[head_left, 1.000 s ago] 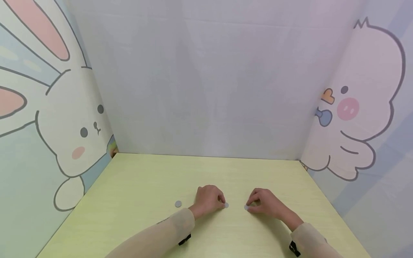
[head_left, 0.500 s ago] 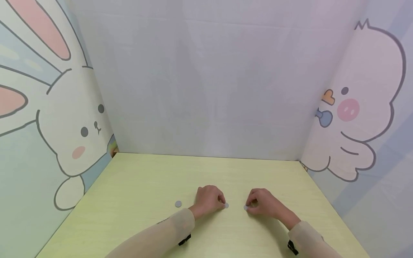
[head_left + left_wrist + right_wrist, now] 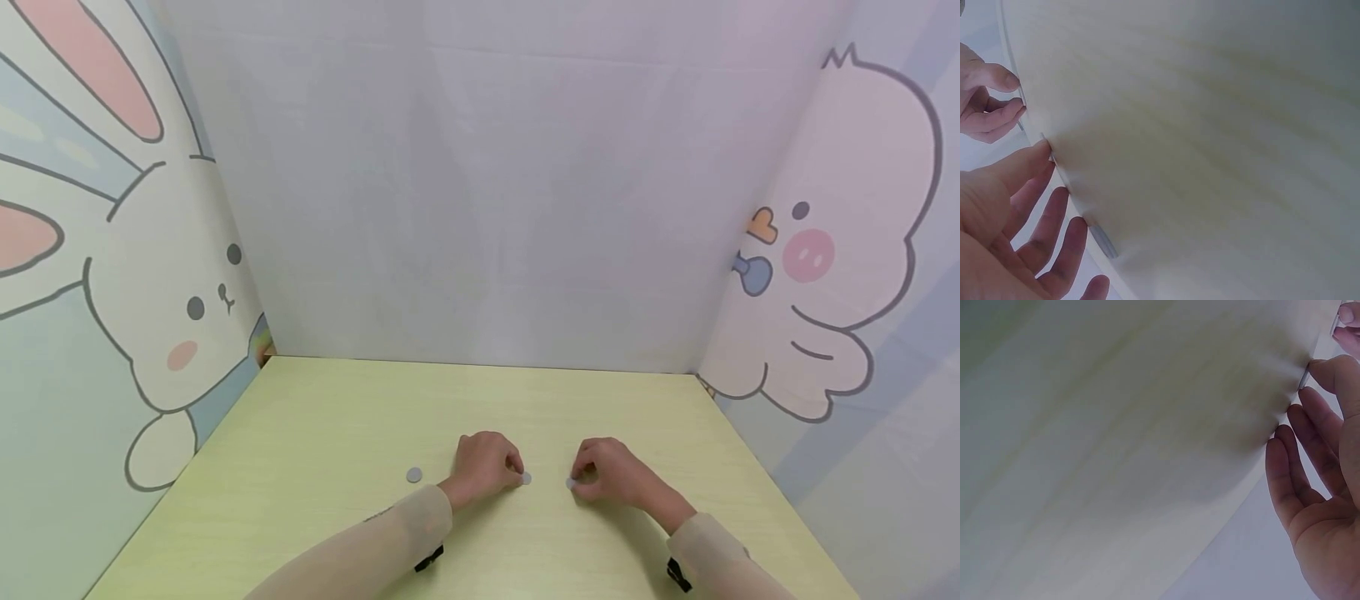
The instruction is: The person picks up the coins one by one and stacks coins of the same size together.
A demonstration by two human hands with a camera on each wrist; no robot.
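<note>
My left hand (image 3: pixel 483 465) pinches a small silver-grey coin (image 3: pixel 527 478) flat on the table between thumb and fingertip. Facing it across a short gap, my right hand (image 3: pixel 613 475) grips a similar coin (image 3: pixel 570 483) by its edge, also at table level. A third coin (image 3: pixel 414 475) lies apart, to the left of my left hand. In the left wrist view that loose coin (image 3: pixel 1104 242) shows edge-on beyond the fingers. The right wrist view shows a thin coin edge (image 3: pixel 1304 375) by the thumb. Fingers partly cover both gripped coins.
The pale yellow-green table (image 3: pixel 337 408) runs back to a plain whitish curtain (image 3: pixel 480 208). Cartoon-printed cloth walls stand at both sides, a rabbit (image 3: pixel 172 333) at left and a white duck-like figure (image 3: pixel 847 250) at right. Dark straps (image 3: pixel 678 575) sit at the wrists.
My right hand has slid very slightly left with its coin, narrowing the gap a little. My left hand and the loose coin stay where they were.
</note>
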